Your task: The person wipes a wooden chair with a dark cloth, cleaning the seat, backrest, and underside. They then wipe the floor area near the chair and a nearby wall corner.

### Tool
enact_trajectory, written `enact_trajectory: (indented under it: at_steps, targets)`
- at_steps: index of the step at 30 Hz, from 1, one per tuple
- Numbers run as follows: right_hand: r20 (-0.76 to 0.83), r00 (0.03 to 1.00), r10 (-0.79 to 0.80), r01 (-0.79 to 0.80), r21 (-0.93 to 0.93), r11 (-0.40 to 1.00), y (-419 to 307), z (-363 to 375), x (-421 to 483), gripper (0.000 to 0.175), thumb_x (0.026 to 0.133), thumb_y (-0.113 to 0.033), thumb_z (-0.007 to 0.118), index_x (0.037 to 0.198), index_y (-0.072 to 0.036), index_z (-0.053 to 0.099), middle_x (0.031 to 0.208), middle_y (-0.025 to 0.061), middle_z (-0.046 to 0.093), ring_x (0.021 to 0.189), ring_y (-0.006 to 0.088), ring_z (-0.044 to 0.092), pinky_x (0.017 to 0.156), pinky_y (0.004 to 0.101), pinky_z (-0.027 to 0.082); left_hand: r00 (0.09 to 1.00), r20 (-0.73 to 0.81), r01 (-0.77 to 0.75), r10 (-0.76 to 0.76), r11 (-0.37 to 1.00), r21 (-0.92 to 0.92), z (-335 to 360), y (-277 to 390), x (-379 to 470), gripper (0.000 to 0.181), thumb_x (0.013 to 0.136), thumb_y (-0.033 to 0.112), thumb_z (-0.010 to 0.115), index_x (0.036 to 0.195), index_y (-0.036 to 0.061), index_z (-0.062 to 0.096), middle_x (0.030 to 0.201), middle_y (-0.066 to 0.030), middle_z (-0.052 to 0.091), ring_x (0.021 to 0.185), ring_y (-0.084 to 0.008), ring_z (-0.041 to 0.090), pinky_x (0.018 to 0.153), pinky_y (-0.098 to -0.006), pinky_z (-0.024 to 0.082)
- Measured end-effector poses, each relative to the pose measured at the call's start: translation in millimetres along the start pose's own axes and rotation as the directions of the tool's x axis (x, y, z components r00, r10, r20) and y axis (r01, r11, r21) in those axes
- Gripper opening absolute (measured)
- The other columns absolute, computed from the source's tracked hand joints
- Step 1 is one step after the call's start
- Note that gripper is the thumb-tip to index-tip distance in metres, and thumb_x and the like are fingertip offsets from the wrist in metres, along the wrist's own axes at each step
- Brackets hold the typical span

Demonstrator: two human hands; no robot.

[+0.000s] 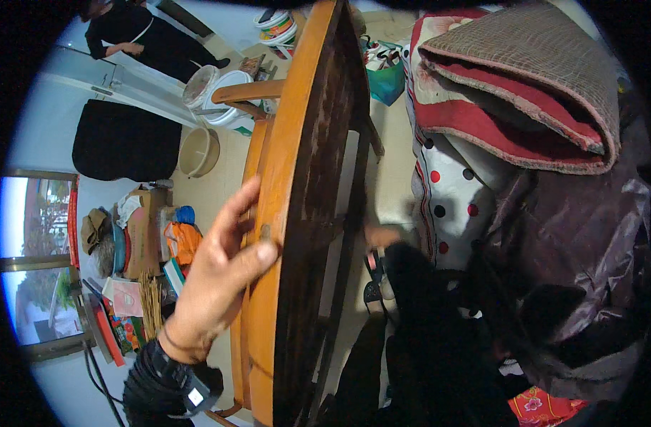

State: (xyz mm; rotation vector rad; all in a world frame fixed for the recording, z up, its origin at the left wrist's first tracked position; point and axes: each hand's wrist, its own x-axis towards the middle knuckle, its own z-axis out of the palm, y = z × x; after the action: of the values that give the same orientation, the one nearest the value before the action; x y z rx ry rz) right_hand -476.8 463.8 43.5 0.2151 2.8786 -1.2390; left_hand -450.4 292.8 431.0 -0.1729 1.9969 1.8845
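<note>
A wooden settee (283, 176), orange-brown with a dark, worn back side, runs down the middle of the head view. Its curved armrest (248, 92) sticks out on the left. My left hand (213, 283) grips the top edge, with the thumb on the near side and the fingers over the far side. My right hand (381, 235) is low beside the dark back, blurred and partly covered by a black sleeve. Whether it touches the settee or holds anything cannot be seen. My dark-clothed legs and a black shoe (373, 292) show below it.
On the right, a folded carpet (533, 69) lies on polka-dot fabric (453, 197), beside a dark shiny cover (587, 235). Beyond the settee are buckets (232, 99), a basin (199, 153), a cardboard box (147, 235) and an orange bag (182, 243). A person in black (155, 45) stands far left.
</note>
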Motion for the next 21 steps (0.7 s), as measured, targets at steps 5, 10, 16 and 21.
enact_trajectory:
  at_steps: [5,10,16,21]
  targets:
    - [0.429,0.895,0.125,-0.356,0.517,0.778,65,51,-121,0.033,0.092,-0.010,0.047,0.122,-0.001,0.056,0.101,0.0194,0.062,0.091,0.0322,0.060,0.077,0.0424,0.049,0.975,-0.137,0.202,-0.176,0.958,0.206,-16,-23,-91,0.084,0.078,0.024,0.081,0.147,0.0098,0.037,0.138,-0.0078,0.044,0.119,-0.0191,0.043,0.100,-0.0327,0.040]
    - [0.462,0.826,0.323,-0.564,0.699,0.440,38,14,-14,0.026,0.094,-0.008,0.047,0.117,-0.004,0.060,0.092,0.0118,0.066,0.070,0.0228,0.065,0.050,0.0358,0.051,0.984,-0.140,0.148,-0.106,0.932,0.331,-4,-65,-143,0.079,0.085,0.032,0.070,0.147,0.0031,0.030,0.136,-0.0156,0.046,0.127,-0.0241,0.047,0.109,-0.0357,0.035]
    - [-0.312,0.950,-0.010,0.151,0.432,0.889,10,47,-30,0.028,0.091,-0.006,0.052,0.116,-0.001,0.063,0.114,0.0189,0.066,0.103,0.0316,0.065,0.091,0.0389,0.049,0.989,-0.133,0.101,-0.072,0.969,0.227,-9,-66,-143,0.079,0.084,0.033,0.071,0.145,0.0032,0.030,0.135,-0.0160,0.046,0.128,-0.0231,0.046,0.110,-0.0357,0.035]
    - [-0.015,0.976,-0.219,0.122,0.867,0.483,19,32,-48,0.029,0.094,-0.017,0.051,0.112,0.000,0.065,0.110,0.0154,0.068,0.097,0.0259,0.065,0.088,0.0367,0.050,0.990,-0.122,0.094,-0.068,0.971,0.222,-12,-64,-143,0.076,0.085,0.031,0.071,0.144,0.0040,0.032,0.129,-0.0140,0.049,0.121,-0.0212,0.049,0.108,-0.0354,0.037]
